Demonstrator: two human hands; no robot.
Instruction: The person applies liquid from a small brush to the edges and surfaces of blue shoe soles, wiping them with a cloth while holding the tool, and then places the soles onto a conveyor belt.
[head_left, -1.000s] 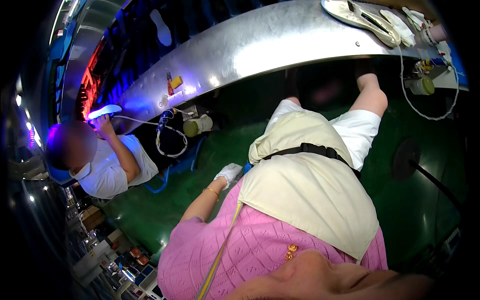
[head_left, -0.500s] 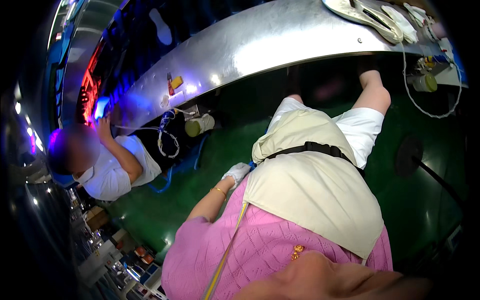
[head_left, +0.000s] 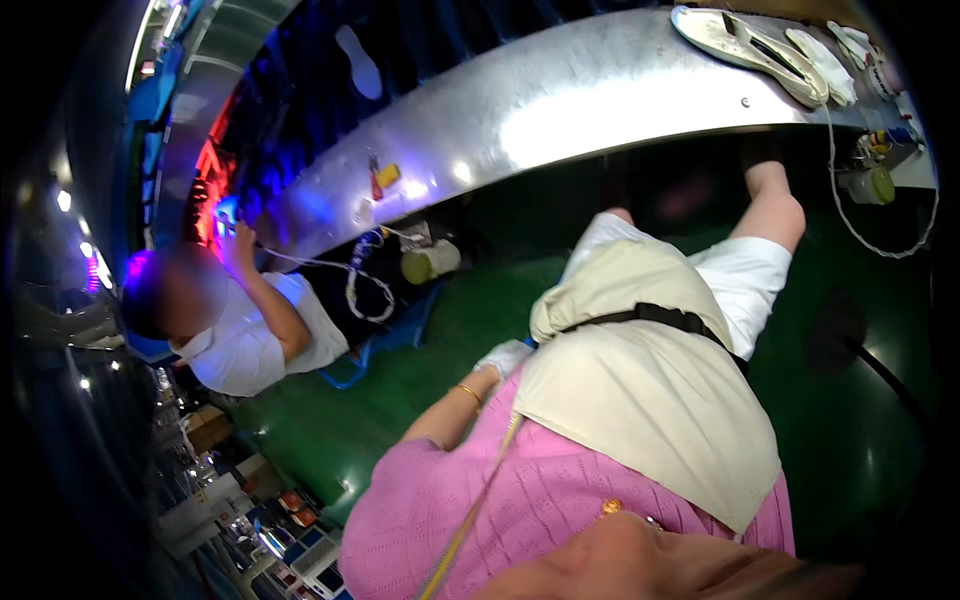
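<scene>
My left hand (head_left: 503, 357), in a white glove, is beside my left hip at the edge of my cream apron (head_left: 650, 420). Its fingers are tucked out of sight, so what they touch is hidden; a bit of blue shows next to them. My right hand is out of the picture. Ahead runs a long metal bench (head_left: 580, 110). On its right end lie a pale, shoe-shaped item (head_left: 755, 55) with a dark slit and a white cloth or glove (head_left: 822, 68). A pale sole-shaped piece (head_left: 358, 62) lies on the dark, blue-lit surface beyond the bench.
A co-worker (head_left: 250, 330) sits at the left, one hand raised to a blue-lit thing by a red glow. A red-handled tool (head_left: 376, 178) and yellow block (head_left: 389, 180) lie on the bench. Green-ended canisters (head_left: 418, 266) and a looping white cord (head_left: 835, 200) hang below. Green floor (head_left: 480, 290) surrounds me.
The whole view has shifted, so everything sits a little further right and lower. My left hand stays by my hip. The co-worker's lit piece shows smaller and tilted differently.
</scene>
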